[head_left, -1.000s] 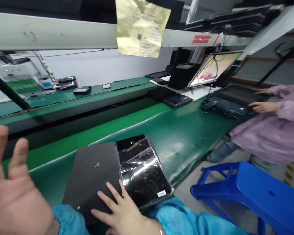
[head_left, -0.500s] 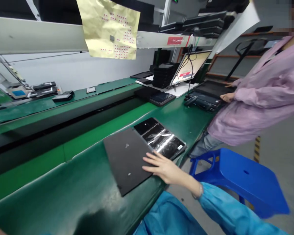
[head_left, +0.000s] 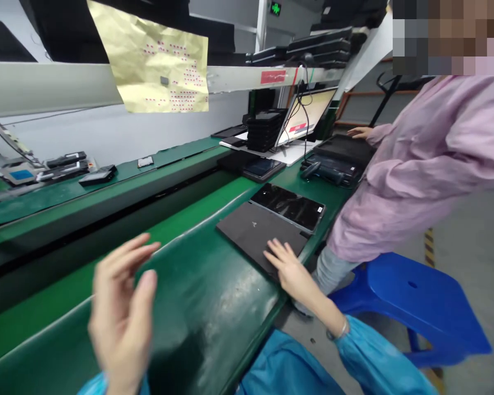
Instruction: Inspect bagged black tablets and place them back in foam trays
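While the bare right hand rests on a matte dark-grey rectangular panel, its grip is wide, the fingers spread flat. That panel lies on the green, glossy-covered tabletop, reaching toward the front edge, with a glossy black rectangular screen bearing a small white label right against its far side. Raised over the tabletop, well apart from both pieces, the bare left hand has a fairly wide grip, thumb parted from curved fingers. Farther along, a co-worker in a pale pink jacket stands near a blue plastic stool.
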Demonstrator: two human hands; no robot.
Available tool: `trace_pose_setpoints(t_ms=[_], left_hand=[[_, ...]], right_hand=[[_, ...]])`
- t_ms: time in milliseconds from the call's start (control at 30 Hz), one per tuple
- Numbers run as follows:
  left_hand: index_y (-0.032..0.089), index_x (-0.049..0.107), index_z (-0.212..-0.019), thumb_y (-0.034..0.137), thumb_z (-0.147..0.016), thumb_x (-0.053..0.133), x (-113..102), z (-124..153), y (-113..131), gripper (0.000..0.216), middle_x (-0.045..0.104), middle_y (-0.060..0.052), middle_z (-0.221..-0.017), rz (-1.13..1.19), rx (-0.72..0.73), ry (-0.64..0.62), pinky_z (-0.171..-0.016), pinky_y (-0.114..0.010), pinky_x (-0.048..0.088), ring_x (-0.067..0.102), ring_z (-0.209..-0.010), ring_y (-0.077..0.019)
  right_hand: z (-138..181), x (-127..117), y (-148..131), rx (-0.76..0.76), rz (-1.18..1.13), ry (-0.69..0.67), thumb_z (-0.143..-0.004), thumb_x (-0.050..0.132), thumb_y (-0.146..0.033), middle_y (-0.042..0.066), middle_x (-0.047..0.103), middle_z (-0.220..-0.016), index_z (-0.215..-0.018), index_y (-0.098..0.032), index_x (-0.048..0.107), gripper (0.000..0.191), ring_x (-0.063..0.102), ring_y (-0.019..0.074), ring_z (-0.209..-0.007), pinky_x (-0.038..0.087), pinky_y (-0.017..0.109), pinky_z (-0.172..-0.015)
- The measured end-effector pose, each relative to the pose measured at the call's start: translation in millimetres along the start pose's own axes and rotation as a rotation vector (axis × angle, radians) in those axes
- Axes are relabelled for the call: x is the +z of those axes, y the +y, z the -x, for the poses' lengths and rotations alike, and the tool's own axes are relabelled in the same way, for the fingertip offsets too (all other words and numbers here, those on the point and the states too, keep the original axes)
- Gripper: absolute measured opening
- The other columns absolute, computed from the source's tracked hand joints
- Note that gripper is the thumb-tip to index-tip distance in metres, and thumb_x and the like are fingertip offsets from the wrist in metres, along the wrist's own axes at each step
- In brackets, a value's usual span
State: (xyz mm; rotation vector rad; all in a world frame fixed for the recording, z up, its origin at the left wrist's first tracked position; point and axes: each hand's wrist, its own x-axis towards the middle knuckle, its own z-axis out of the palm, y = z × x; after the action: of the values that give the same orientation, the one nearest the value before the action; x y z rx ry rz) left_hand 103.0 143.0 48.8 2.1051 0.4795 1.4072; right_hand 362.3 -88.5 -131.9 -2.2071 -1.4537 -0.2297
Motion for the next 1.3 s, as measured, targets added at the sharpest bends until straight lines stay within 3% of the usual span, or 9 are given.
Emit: trace_pose_setpoints(t_ms=[67, 167, 200, 267, 400, 567, 833, 1067, 1300], left_hand=[[0.026, 0.065, -0.122, 0.03, -0.103, 0.055, 46.0, 17.5, -1.6, 0.021, 0.064, -0.008, -0.134, -0.021, 0.059, -0.171, -0.109, -0.047, 0.048, 0.061, -0.126, -0.0277], [0.022, 0.059, -0.132, 0.025, -0.108, 0.044, 104.0, 58.6, -33.3, 0.029, 0.058, -0.014, -0.144, 0.0, 0.077, -0.434, -0.112, -0.05, 0.047, 0.055, -0.136, -0.0274], [0.021, 0.058, -0.136, 0.024, -0.108, 0.042, 116.9, 72.7, -46.5, 0.032, 0.056, -0.015, -0.149, 0.006, 0.075, -0.537, -0.114, -0.054, 0.045, 0.052, -0.139, -0.0288], [0.02, 0.058, -0.139, 0.024, -0.107, 0.043, 131.0, 95.1, -68.5, 0.036, 0.056, -0.016, -0.15, 0.021, 0.099, -0.687, -0.118, -0.061, 0.039, 0.048, -0.144, -0.0325], [0.018, 0.064, -0.131, 0.024, -0.105, 0.045, 128.0, 107.5, -83.9, 0.033, 0.07, -0.014, -0.133, 0.06, 0.116, -0.781, -0.11, -0.053, 0.051, 0.063, -0.128, -0.0301], [0.018, 0.071, -0.117, 0.026, -0.106, 0.042, 124.6, 102.3, -84.5, 0.032, 0.075, -0.013, -0.118, 0.109, 0.09, -0.793, -0.1, -0.049, 0.056, 0.069, -0.111, -0.0293], [0.018, 0.074, -0.108, 0.032, -0.108, 0.04, 125.5, 101.5, -83.9, 0.037, 0.076, -0.014, -0.108, 0.108, 0.014, -0.746, -0.095, -0.045, 0.057, 0.071, -0.104, -0.0283], [0.018, 0.073, -0.105, 0.034, -0.109, 0.039, 124.2, 101.9, -83.2, 0.038, 0.076, -0.013, -0.104, 0.104, -0.002, -0.744, -0.092, -0.043, 0.058, 0.071, -0.1, -0.0271], [0.017, 0.072, -0.113, 0.03, -0.109, 0.037, 125.6, 102.2, -85.7, 0.038, 0.075, -0.015, -0.112, 0.102, 0.062, -0.809, -0.097, -0.048, 0.055, 0.069, -0.107, -0.0284]], right_hand=[[-10.7, 13.3, -48.8, -0.122, -0.092, -0.063, -0.076, 0.038, 0.007, 0.018, 0.048, -0.158, -0.143, -0.01, 0.062, 0.073, 0.029, 0.0295, -0.155, 0.025, 0.065, -0.126], [-22.5, 39.5, -110.0, -0.308, -0.226, -0.157, -0.08, 0.052, -0.004, 0.011, 0.05, -0.158, -0.144, -0.017, 0.062, 0.067, 0.038, 0.0261, -0.152, 0.028, 0.051, -0.128], [-24.8, 49.2, -123.3, -0.352, -0.256, -0.18, -0.084, 0.056, -0.009, 0.012, 0.048, -0.159, -0.149, -0.016, 0.058, 0.066, 0.042, 0.0265, -0.15, 0.033, 0.046, -0.127], [-26.8, 67.2, -137.9, -0.396, -0.289, -0.211, -0.091, 0.06, -0.017, 0.014, 0.04, -0.162, -0.156, -0.016, 0.049, 0.067, 0.039, 0.0332, -0.151, 0.035, 0.054, -0.124], [-23.8, 88.9, -137.9, -0.404, -0.321, -0.219, -0.102, 0.055, -0.024, 0.019, 0.024, -0.166, -0.164, -0.011, 0.033, 0.067, 0.025, 0.0414, -0.155, 0.028, 0.069, -0.121], [-23.0, 85.9, -135.1, -0.403, -0.35, -0.226, -0.107, 0.047, -0.024, 0.02, 0.02, -0.166, -0.164, -0.009, 0.032, 0.061, 0.022, 0.0388, -0.156, 0.023, 0.065, -0.125], [-30.8, 58.9, -134.2, -0.38, -0.394, -0.271, -0.112, 0.035, -0.037, 0.009, 0.017, -0.168, -0.164, -0.017, 0.036, 0.056, 0.016, 0.0259, -0.158, 0.012, 0.051, -0.13], [-31.2, 63.1, -135.6, -0.361, -0.406, -0.279, -0.11, 0.037, -0.037, 0.008, 0.018, -0.168, -0.162, -0.017, 0.04, 0.056, 0.019, 0.0268, -0.158, 0.013, 0.048, -0.13], [-27.8, 64.2, -137.8, -0.345, -0.356, -0.29, -0.111, 0.034, -0.035, 0.007, 0.017, -0.169, -0.168, -0.019, 0.026, 0.059, 0.02, 0.0281, -0.158, 0.013, 0.049, -0.131]])
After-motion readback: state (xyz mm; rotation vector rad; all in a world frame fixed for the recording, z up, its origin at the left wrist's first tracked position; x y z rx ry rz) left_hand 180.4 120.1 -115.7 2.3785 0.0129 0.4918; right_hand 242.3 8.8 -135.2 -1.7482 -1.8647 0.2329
